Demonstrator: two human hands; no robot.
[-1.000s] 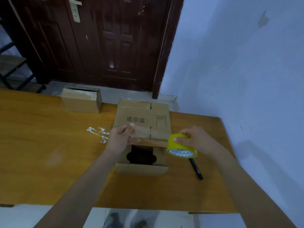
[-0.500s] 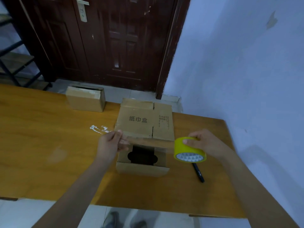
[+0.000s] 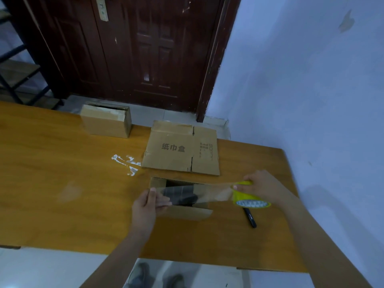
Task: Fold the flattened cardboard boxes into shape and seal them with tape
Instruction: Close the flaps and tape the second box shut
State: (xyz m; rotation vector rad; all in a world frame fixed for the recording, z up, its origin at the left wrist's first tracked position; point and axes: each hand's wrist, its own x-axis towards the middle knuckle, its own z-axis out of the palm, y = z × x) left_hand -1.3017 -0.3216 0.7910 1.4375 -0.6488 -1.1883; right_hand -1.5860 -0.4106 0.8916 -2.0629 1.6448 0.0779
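The left hand [image 3: 145,206] pinches the free end of a clear tape strip [image 3: 197,194], stretched over the open box [image 3: 182,210] near the tabletop's [image 3: 62,183] front edge. The right hand [image 3: 264,187] grips the yellow roll [image 3: 248,197]. A flat box [image 3: 180,151] lies behind, a pen [image 3: 250,218] toward the right edge.

Yellow tape roll [image 3: 248,197]; brown boxes; black pen [image 3: 250,217]; orange-brown table [image 3: 62,183]

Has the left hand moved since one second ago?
Yes. The left hand has drawn toward the person, away from the flattened box, stretching tape over the open box.
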